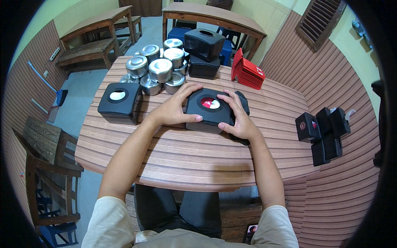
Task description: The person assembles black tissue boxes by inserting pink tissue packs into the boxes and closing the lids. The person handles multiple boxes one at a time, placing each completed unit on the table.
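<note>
fingers of the left hand and right hand, spread partway, clasped opposite sides of a black tissue box on the worktop, near stacked steel canisters.

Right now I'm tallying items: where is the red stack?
In the head view, the red stack sits near the far edge of the table, right of two stacked black boxes.

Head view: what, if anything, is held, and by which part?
The central black box, clasped: left hand on its left side, right hand on its right.
</note>
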Tool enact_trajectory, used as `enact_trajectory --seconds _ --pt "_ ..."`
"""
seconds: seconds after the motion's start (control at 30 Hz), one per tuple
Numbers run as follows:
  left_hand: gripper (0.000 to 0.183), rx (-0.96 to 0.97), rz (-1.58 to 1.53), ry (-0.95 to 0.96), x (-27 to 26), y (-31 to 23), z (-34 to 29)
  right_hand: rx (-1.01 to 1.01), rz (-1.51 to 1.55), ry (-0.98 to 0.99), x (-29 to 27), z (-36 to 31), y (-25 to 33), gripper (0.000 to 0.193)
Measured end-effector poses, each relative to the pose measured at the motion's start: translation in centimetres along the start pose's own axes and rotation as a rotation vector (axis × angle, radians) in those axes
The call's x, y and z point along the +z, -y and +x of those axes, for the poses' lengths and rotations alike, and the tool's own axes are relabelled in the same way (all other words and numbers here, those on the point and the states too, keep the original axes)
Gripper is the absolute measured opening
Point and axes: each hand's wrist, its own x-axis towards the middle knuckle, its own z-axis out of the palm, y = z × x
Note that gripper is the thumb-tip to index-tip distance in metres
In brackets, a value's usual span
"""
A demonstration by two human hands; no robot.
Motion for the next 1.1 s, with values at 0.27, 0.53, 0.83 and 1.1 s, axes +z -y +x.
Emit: enact_trajectory --seconds 0.27,0.53,0.83,1.1 --pt "0.09 0.011 -0.195 -0.047 0.5 1.7 0.1 0.037 -0.074 0.039 -0.3 0.1 0.2 0.11" --pt "0.088 -0.164 -0.229 -0.061 1.2 2.1 0.1 0.039 -0.026 0.033 -0.6 -0.1 -0.5 0.109" --pt "0.085 -0.172 -0.246 -0.069 1.3 2.3 0.3 -0.005 0.006 0.011 -0.3 0.1 -0.9 0.097" --pt "0.079 -0.172 -0.333 -0.1 1.7 2.1 0.4 0.007 0.018 0.023 -0.5 0.3 -0.7 0.098"
